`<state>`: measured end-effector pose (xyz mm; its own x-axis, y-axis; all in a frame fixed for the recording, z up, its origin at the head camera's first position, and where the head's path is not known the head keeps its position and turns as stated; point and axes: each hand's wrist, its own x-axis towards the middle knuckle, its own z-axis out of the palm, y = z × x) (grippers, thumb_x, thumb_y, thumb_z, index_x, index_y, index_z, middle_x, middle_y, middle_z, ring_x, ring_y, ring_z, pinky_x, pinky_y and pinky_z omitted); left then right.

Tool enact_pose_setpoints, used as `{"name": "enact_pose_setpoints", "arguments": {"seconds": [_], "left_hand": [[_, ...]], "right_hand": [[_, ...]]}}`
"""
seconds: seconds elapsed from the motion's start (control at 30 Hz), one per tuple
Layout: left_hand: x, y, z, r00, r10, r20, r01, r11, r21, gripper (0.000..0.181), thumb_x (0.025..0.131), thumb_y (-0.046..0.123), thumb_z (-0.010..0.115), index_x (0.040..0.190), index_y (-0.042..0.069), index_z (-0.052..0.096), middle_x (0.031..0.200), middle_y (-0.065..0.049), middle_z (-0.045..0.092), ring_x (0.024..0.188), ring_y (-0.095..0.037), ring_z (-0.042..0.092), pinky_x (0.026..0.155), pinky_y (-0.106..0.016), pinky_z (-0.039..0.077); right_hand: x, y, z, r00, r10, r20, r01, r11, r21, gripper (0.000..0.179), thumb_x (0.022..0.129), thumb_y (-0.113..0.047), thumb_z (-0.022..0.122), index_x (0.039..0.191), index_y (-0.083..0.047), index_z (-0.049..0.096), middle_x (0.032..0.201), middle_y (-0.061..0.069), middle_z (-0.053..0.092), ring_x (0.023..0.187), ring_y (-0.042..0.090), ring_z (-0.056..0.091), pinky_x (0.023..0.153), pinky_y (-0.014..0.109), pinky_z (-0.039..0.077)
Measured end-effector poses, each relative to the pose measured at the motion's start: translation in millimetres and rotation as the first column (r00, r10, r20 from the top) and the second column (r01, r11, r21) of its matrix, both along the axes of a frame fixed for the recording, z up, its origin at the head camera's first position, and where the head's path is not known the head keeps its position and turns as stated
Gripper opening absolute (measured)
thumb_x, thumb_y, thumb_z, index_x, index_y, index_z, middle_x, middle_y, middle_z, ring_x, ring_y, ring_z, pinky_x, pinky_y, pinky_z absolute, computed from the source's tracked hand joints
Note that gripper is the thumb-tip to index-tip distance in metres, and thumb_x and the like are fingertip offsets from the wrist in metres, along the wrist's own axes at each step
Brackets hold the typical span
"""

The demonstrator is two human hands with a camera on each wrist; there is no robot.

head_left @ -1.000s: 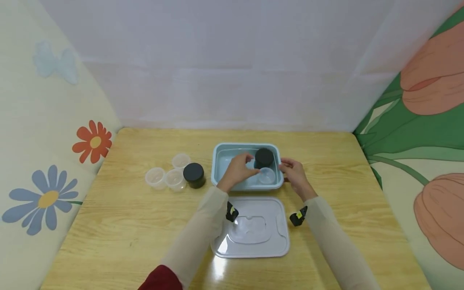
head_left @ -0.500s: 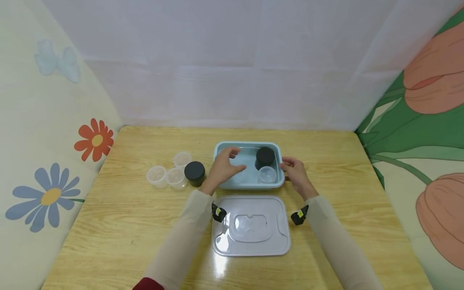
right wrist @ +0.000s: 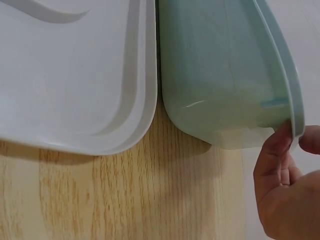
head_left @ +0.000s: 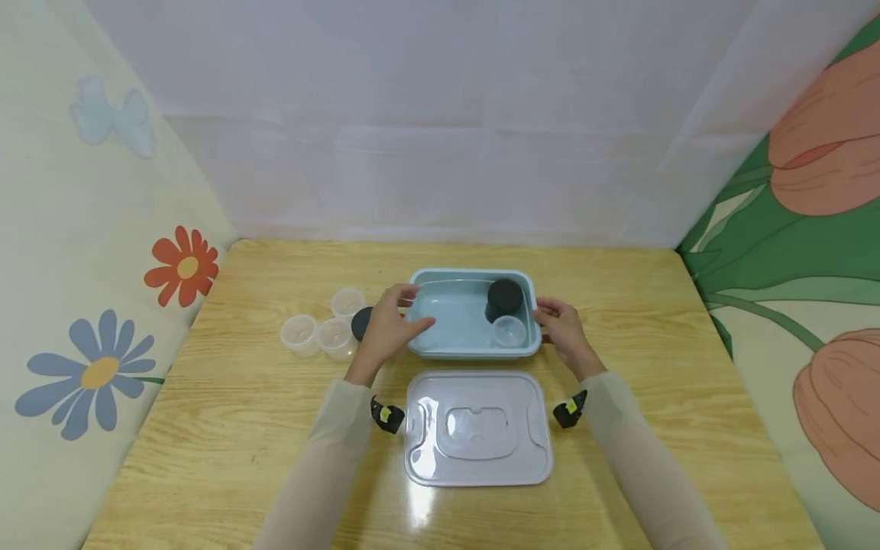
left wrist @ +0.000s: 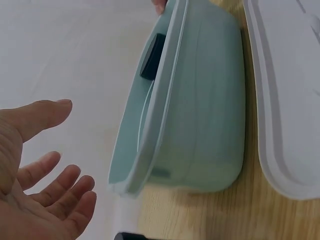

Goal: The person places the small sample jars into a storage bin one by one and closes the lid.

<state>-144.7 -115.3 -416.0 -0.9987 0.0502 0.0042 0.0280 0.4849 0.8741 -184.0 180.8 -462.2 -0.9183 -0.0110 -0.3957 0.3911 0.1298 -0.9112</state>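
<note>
The wooden table [head_left: 206,428] is the largest thing here. On its near part lies a pale lid [head_left: 474,472], and just beyond it stands the blue tray [head_left: 447,315]. The right hand [head_left: 565,330] pinches the tray's right rim. The left hand [head_left: 386,331] holds nothing, its fingers spread near the left end. One black jar [head_left: 505,295] stands inside, far right; a clear cup [head_left: 509,331] is nearer.

Wood-grain table [head_left: 639,328], pale backdrop [head_left: 440,130] between flower-printed side panels [head_left: 89,244].
</note>
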Motion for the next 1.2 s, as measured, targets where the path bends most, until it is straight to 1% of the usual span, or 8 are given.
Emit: {"name": "enact_pose_setpoints", "arguments": {"seconds": [0.1,0.2,0.4,0.5,0.7,0.93,1.2], "left_hand": [[3.0,-7.9,0.7,0.999,0.047,0.012,-0.047,0.999,-0.006,0.060,0.078,0.013,0.076,0.129,-0.002,0.049,0.127,-0.023,0.053,0.116,-0.036,0.052,0.095,-0.046,0.046],[5.9,-14.6,2.0,0.997,0.075,0.028,-0.075,0.997,0.004,0.062,0.077,0.014,0.077,0.129,-0.001,0.049,0.128,-0.023,0.052,0.117,-0.036,0.051,0.096,-0.047,0.045],[9.2,-29.4,-5.4,0.995,0.102,0.022,-0.102,0.995,0.005,0.064,0.078,0.014,0.077,0.132,-0.001,0.045,0.130,-0.024,0.048,0.119,-0.039,0.048,0.100,-0.048,0.043],[11.4,-36.4,-8.7,0.992,0.124,0.018,-0.124,0.992,0.006,0.064,0.079,0.014,0.076,0.133,0.000,0.045,0.131,-0.024,0.047,0.118,-0.038,0.048,0.100,-0.049,0.042],[15.8,-48.4,-13.1,0.988,0.156,0.017,-0.156,0.988,-0.017,0.065,0.081,0.015,0.075,0.135,0.001,0.043,0.134,-0.024,0.044,0.119,-0.037,0.045,0.100,-0.050,0.042],[19.2,-55.7,-19.8,0.981,0.195,0.012,-0.195,0.980,-0.043,0.067,0.079,0.016,0.076,0.134,-0.001,0.042,0.135,-0.023,0.042,0.121,-0.038,0.043,0.100,-0.051,0.040],[18.1,-60.6,-28.6,0.979,0.203,0.014,-0.202,0.977,-0.063,0.071,0.075,0.013,0.078,0.134,-0.004,0.042,0.132,-0.026,0.043,0.118,-0.039,0.043,0.101,-0.050,0.039]], "right_hand": [[0.0,0.5,0.3,1.000,-0.002,0.003,0.002,1.000,-0.001,0.043,0.096,-0.008,0.051,0.138,0.002,0.044,0.106,0.003,0.055,0.078,0.003,0.056,0.060,0.018,0.052],[-0.2,1.2,0.7,1.000,-0.003,0.005,0.003,1.000,-0.004,0.043,0.097,-0.008,0.051,0.138,0.001,0.043,0.106,0.003,0.054,0.078,0.003,0.056,0.060,0.018,0.052],[-0.8,0.6,-1.0,1.000,-0.002,0.009,0.002,1.000,-0.001,0.044,0.097,-0.008,0.051,0.139,0.001,0.043,0.109,0.005,0.055,0.080,0.003,0.056,0.061,0.018,0.052],[-1.1,0.4,-1.8,1.000,-0.007,0.011,0.007,1.000,0.001,0.043,0.097,-0.007,0.051,0.139,0.001,0.043,0.108,0.003,0.055,0.080,0.003,0.056,0.061,0.018,0.052],[-1.1,0.6,-2.5,1.000,-0.006,0.008,0.006,1.000,-0.009,0.043,0.097,-0.008,0.051,0.139,0.001,0.043,0.106,0.001,0.055,0.081,0.003,0.055,0.061,0.018,0.052],[-0.1,1.4,-1.0,1.000,-0.003,0.009,0.003,1.000,-0.007,0.043,0.097,-0.008,0.051,0.138,0.001,0.044,0.109,0.003,0.055,0.082,0.003,0.056,0.063,0.018,0.052],[0.5,4.3,0.6,1.000,-0.025,0.010,0.025,1.000,0.006,0.043,0.097,-0.008,0.050,0.138,0.000,0.043,0.108,0.002,0.054,0.082,0.003,0.056,0.065,0.020,0.053]]}}
